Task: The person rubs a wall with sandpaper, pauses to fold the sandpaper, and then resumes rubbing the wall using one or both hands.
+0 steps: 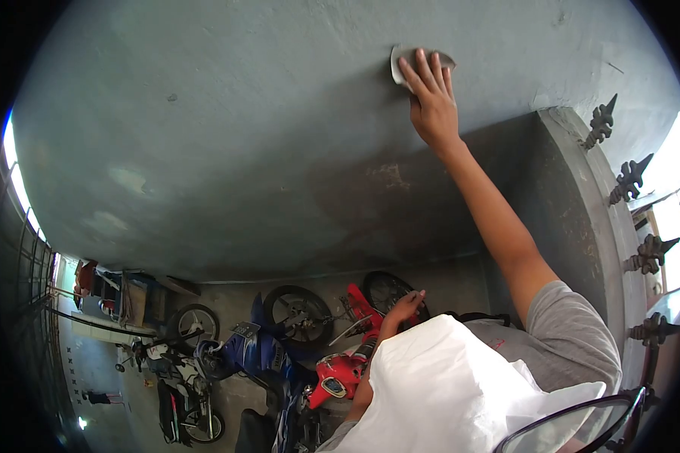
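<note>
Fingers (425,70) of the right hand (435,117) spread over a small, curling sheet (402,54), pinning it to the grey wall (279,98). Flat, even pressure suits it best, since a lifted edge could catch or fold. The left hand (406,308) hangs low beside the red motorbike (338,376), fingers loosely bent; whether it holds anything cannot be told.

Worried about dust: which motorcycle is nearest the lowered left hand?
The red motorcycle, partly behind the left hand; the blue one and the black-and-white one stand farther away.
</note>
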The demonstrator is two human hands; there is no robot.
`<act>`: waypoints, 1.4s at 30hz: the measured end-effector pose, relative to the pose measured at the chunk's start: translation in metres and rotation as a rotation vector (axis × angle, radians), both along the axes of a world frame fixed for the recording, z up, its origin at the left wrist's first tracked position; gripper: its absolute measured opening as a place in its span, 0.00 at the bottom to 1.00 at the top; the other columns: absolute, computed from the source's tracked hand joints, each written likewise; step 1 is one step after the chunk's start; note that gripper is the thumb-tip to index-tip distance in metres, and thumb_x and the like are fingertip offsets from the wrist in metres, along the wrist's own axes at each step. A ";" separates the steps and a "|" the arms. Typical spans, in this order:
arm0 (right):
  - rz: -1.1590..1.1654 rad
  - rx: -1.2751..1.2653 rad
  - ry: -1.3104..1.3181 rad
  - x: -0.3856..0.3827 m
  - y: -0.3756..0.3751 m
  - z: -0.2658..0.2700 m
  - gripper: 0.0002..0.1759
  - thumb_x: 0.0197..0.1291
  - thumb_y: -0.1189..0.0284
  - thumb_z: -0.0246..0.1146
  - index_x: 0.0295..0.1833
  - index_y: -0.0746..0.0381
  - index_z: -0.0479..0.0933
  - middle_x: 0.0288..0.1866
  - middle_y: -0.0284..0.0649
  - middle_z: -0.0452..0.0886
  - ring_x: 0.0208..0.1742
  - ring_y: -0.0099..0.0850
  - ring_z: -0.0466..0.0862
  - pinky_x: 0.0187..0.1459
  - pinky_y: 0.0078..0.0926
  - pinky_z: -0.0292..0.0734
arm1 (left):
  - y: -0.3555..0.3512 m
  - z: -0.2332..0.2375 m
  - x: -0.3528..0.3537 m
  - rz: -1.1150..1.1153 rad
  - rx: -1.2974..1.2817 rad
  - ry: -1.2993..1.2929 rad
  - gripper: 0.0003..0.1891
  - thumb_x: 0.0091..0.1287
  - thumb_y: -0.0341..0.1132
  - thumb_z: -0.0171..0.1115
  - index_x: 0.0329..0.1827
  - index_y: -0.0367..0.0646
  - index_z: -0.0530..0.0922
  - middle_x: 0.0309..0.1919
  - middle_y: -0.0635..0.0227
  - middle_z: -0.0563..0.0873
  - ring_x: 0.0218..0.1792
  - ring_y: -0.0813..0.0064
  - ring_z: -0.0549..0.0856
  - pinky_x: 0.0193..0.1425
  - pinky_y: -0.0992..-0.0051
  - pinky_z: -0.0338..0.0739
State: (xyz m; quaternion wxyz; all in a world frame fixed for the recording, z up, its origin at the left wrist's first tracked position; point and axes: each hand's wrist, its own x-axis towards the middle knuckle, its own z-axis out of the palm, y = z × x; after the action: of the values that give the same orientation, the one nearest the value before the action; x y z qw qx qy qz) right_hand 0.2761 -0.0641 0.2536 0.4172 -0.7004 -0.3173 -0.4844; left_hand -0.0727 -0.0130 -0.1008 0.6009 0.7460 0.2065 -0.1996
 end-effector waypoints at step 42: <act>0.021 -0.207 -0.034 0.013 -0.023 0.107 0.33 0.71 0.79 0.55 0.81 0.51 0.68 0.89 0.41 0.56 0.89 0.45 0.50 0.87 0.49 0.45 | 0.000 0.031 0.003 0.042 0.050 0.001 0.32 0.80 0.64 0.52 0.52 0.36 0.80 0.40 0.62 0.86 0.34 0.72 0.83 0.44 0.69 0.79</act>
State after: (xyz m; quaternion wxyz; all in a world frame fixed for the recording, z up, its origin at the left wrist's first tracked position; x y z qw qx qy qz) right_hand 0.2893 -0.0868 0.3607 0.3421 -0.7280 -0.3799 -0.4567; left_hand -0.0696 -0.0134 -0.0698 0.5859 0.7563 0.2273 -0.1819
